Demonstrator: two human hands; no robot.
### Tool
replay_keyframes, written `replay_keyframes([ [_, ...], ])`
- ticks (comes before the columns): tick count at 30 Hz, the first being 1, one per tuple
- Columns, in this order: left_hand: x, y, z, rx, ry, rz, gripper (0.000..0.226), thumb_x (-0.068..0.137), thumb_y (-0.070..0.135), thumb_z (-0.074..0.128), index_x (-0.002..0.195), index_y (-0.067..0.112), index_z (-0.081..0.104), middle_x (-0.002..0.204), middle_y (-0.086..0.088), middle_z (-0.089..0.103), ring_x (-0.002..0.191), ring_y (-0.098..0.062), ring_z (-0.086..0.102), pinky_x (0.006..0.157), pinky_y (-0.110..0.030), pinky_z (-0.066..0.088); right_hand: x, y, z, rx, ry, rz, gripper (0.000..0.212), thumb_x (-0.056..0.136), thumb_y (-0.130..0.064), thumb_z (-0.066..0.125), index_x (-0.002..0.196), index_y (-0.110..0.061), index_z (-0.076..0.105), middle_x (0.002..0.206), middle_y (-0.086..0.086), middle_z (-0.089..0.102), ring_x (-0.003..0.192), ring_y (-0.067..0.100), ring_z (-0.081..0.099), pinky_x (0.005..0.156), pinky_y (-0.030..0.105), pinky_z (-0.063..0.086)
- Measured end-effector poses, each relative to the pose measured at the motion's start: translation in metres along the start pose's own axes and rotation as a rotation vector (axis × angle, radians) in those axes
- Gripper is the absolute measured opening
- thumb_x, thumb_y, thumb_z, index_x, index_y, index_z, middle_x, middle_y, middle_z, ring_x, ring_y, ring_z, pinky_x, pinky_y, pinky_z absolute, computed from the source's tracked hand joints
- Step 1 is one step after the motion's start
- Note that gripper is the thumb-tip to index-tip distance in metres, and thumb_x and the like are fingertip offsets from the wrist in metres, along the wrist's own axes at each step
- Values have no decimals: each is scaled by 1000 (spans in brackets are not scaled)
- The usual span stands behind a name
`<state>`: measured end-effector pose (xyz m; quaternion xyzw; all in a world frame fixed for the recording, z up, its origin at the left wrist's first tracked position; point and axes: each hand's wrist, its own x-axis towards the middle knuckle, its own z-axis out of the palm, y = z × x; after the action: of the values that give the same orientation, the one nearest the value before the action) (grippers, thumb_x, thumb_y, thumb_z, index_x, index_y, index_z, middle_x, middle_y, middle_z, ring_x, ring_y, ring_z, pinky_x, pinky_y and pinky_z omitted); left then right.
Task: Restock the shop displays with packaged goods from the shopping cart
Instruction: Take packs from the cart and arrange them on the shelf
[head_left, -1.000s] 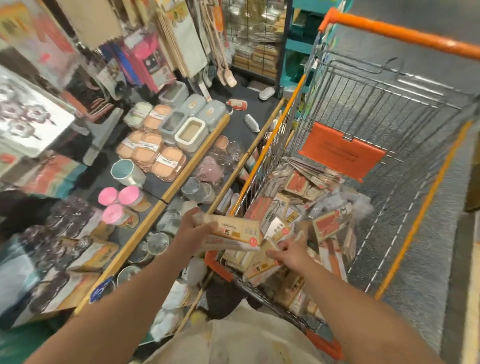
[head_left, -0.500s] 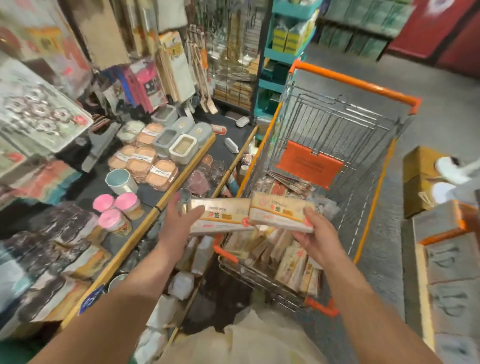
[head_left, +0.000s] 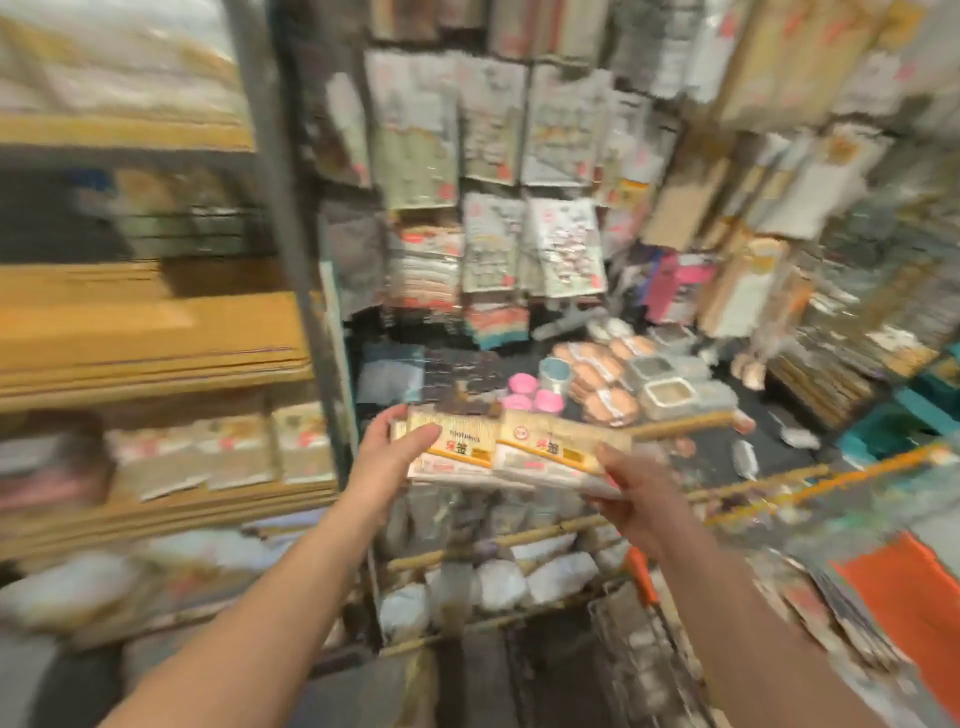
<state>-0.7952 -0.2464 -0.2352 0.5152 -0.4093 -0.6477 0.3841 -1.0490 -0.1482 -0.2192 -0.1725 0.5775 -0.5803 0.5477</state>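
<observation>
- Left hand grips one toothpick packet, thumb on top; label reads "TOOTHPICK".
- Right hand grips a second packet, fingers curled beneath.
- Both packets touch, above the display shelf's front edge.
- Three pink-lidded jars sit behind.

Ahead of you, blurred packets hang in rows on a back wall. Below them, on a dark counter, sit three pink-lidded tubs, a pale blue cup, round tan lids in wrap and clear boxes with white rims. To your left, stacked tan boards fill wooden shelving.
</observation>
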Motion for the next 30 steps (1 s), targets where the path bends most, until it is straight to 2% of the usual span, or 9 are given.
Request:
replay_keyframes([
  [3,-36,5,-64,-38,157,3,41,92,14,65,127,22,44,104,-8,70,68,-7,71,58,-23,51,-4,16,64,-76,-156,79,37,81,-16,71,114,-7,60,105,14,71,90,26,68,60,33,59],
  [5,-63,14,-105,-26,268,44,41,93,15,64,128,21,44,94,1,66,57,3,66,47,-19,47,-13,28,107,-124,-238,107,23,91,-15,65,113,-14,59,105,8,72,93,22,68,62,32,56],
  [11,-124,42,-203,-83,495,157,54,79,34,77,125,27,50,115,-9,67,97,-24,68,68,-33,54,-39,47,220,-162,-360,180,30,91,-10,64,120,-8,58,99,15,71,83,26,68,68,37,54],
  [14,-137,51,-246,-109,556,207,50,89,24,70,133,17,48,113,-14,69,94,-28,72,71,-36,56,-52,47,267,-159,-422,261,20,93,-14,63,111,-7,61,88,13,74,75,24,71,58,33,56],
  [18,-145,62,-298,-138,607,247,42,91,26,67,128,20,50,110,-11,71,91,-24,73,69,-34,58,-51,46,321,-156,-458,286,21,93,-20,63,107,-4,62,100,17,72,94,29,67,73,39,52],
  [21,-141,72,-340,-103,630,268,56,81,41,72,129,20,52,112,-8,71,95,-23,73,86,-46,58,-42,44,364,-158,-492,239,15,96,-21,59,100,-7,61,78,9,75,83,24,66,70,36,50],
  [23,-131,81,-373,-68,628,290,52,81,40,71,127,23,52,115,-7,70,98,-23,71,92,-50,55,-29,43,396,-151,-471,186,22,95,-24,60,108,-7,60,86,10,76,85,24,69,73,37,55],
  [26,-112,98,-415,-16,596,311,41,91,28,67,127,27,47,115,-2,67,98,-18,69,87,-41,56,-7,43,444,-152,-428,68,33,96,-26,59,125,-11,53,104,10,70,91,22,67,83,36,54],
  [30,-80,117,-474,33,537,337,32,96,22,62,125,23,49,108,1,67,90,-8,67,71,-23,51,16,50,514,-269,-431,-63,36,95,-24,62,127,-8,54,113,11,69,101,23,66,103,41,46],
])
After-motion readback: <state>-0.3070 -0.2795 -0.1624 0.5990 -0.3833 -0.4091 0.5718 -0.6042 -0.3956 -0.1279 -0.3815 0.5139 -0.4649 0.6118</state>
